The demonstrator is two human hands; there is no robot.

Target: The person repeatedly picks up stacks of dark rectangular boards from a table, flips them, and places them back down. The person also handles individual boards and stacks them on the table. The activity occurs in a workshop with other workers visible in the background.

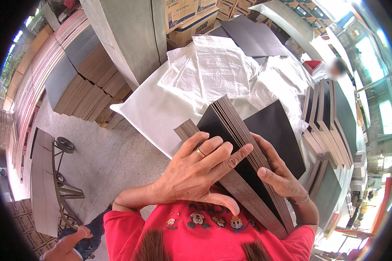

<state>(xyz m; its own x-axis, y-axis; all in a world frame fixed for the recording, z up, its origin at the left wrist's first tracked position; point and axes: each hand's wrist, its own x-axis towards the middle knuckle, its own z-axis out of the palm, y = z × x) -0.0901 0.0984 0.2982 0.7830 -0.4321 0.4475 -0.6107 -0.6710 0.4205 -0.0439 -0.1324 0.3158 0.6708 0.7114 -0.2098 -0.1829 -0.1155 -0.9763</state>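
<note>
Two stacks of thin black-faced boards stand tilted against my front, their brown-grey edges up, spread in a V that meets near my right forearm. My left hand, with a ring on it, lies across the left stack. Its fingers bend over that stack, the index finger reaches to the edges of the right stack, and the thumb sticks out on the near side. Closed on the right stack is my right hand, thumb on the near side and fingers along its far side. The left fingertips are partly hidden.
Under the boards is a white-covered table with crumpled white plastic sheeting and a black board. More board stacks stand right. Left are a concrete pillar, piled boards and a wheeled cart. Other people are at lower left and upper right.
</note>
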